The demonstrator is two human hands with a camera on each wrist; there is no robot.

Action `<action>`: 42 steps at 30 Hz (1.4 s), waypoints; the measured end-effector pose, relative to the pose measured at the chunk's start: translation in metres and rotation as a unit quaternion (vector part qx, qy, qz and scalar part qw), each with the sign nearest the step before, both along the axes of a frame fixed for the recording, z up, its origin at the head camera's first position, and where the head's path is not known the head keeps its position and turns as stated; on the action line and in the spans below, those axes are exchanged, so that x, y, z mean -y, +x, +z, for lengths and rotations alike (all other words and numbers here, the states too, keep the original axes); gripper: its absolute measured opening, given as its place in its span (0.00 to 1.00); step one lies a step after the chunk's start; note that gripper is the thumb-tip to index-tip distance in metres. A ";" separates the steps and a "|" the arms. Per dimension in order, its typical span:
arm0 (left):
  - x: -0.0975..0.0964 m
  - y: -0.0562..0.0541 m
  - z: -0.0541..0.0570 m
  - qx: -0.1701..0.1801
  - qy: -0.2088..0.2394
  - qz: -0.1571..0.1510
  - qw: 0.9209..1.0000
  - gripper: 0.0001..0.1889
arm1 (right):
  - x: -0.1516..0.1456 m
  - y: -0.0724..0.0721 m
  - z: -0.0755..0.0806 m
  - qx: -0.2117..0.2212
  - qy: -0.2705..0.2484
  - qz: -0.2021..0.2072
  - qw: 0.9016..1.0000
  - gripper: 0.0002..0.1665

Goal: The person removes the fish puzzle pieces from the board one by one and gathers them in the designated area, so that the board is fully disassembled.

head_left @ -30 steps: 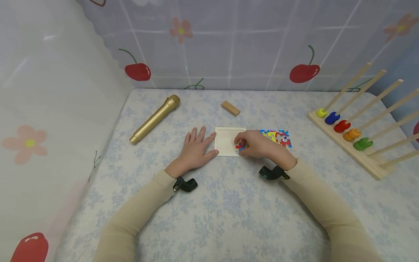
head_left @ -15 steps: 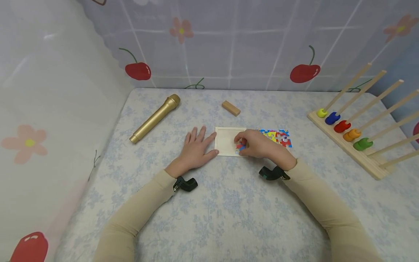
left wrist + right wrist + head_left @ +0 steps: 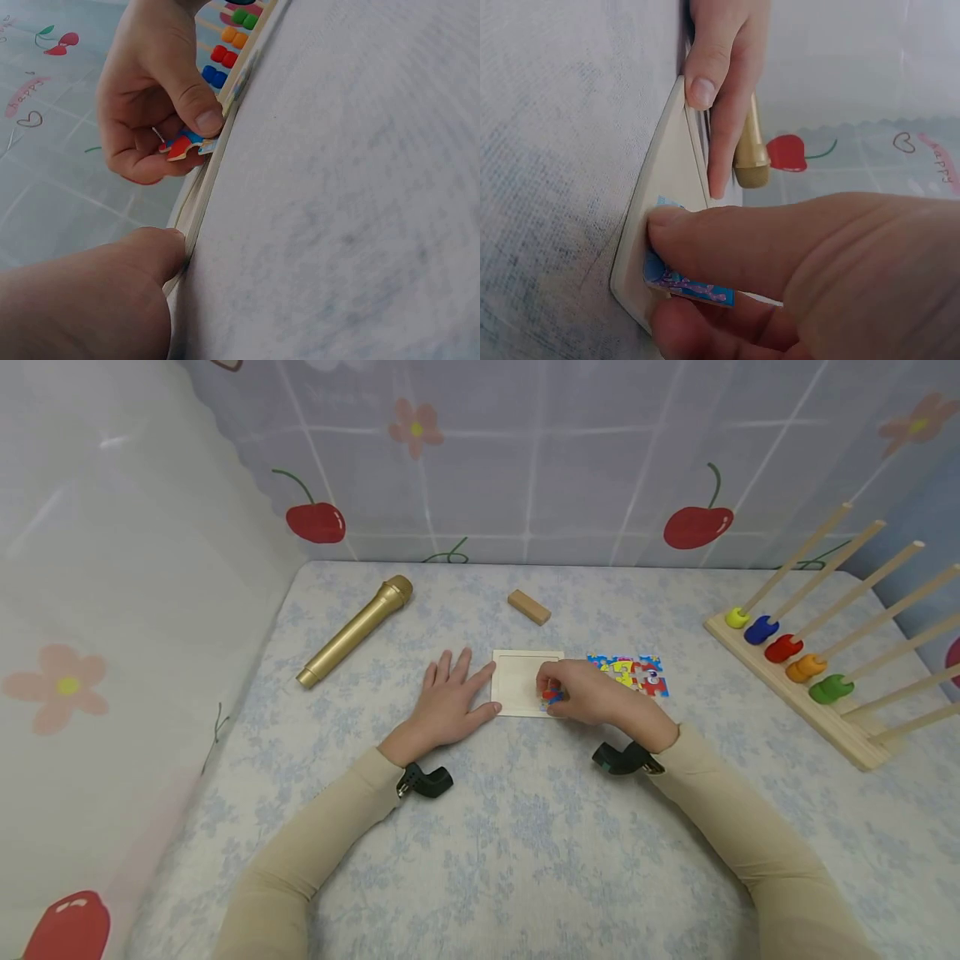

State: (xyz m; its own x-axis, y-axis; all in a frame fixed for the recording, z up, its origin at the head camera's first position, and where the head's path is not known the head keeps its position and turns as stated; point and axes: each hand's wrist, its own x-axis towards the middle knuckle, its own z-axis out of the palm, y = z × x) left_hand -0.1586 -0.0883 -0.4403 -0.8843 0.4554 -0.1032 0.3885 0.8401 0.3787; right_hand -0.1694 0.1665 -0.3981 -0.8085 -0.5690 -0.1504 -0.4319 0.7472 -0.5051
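My left hand (image 3: 444, 706) lies flat with fingers spread on the table, thumb and index fingertip at the left edge of a shallow pale wooden puzzle tray (image 3: 516, 687). Over the tray's right part, my right hand (image 3: 591, 691) pinches a jigsaw puzzle piece (image 3: 552, 695) between thumb and curled fingers. Red and blue print shows on that piece (image 3: 184, 144) in the left wrist view, where it is tilted close over the tray rim. From the right wrist, its blue and pink edge (image 3: 690, 289) sticks out below the thumb, near the tray's corner.
Several colourful puzzle pieces (image 3: 649, 677) lie right of the tray, partly behind my right hand. A small wooden block (image 3: 529, 607) rests beyond the tray. A gold microphone (image 3: 356, 631) lies at the left, and a wooden peg rack (image 3: 795, 693) with coloured beads stands at the right.
My right hand shifts and tilts the pinched puzzle piece slightly while staying over the same part of the tray. My left hand keeps its place.
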 end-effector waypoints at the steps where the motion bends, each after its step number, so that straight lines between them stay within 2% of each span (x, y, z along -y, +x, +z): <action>1: 0.000 0.000 0.000 0.000 0.001 0.000 1.000 0.36 | 0.000 0.000 0.000 0.004 -0.001 0.002 1.000 0.13; 12: -0.001 0.001 0.000 0.002 -0.003 -0.002 1.000 0.37 | -0.001 0.004 0.002 0.020 -0.015 0.008 1.000 0.08; 25: -0.002 0.002 0.001 0.007 0.000 -0.001 1.000 0.36 | -0.003 0.004 0.003 0.018 -0.023 0.010 1.000 0.08; 32: -0.002 0.002 -0.001 0.004 0.002 -0.003 1.000 0.36 | -0.018 0.003 0.008 0.033 -0.035 -0.014 0.999 0.09; 37: -0.001 0.002 0.001 0.001 0.006 -0.004 1.000 0.37 | -0.044 0.007 0.018 0.070 -0.054 -0.045 0.995 0.10; 42: 0.000 0.002 0.003 -0.003 0.009 -0.004 1.000 0.36 | -0.072 0.012 0.027 0.082 -0.045 -0.083 0.992 0.11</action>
State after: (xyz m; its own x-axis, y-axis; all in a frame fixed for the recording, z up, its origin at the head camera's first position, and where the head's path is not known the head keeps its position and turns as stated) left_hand -0.1563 -0.0879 -0.4370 -0.8807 0.4648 -0.0908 0.3978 0.8300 0.3909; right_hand -0.1571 0.2382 -0.3713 -0.8609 -0.4480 -0.2413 -0.2143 0.7493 -0.6266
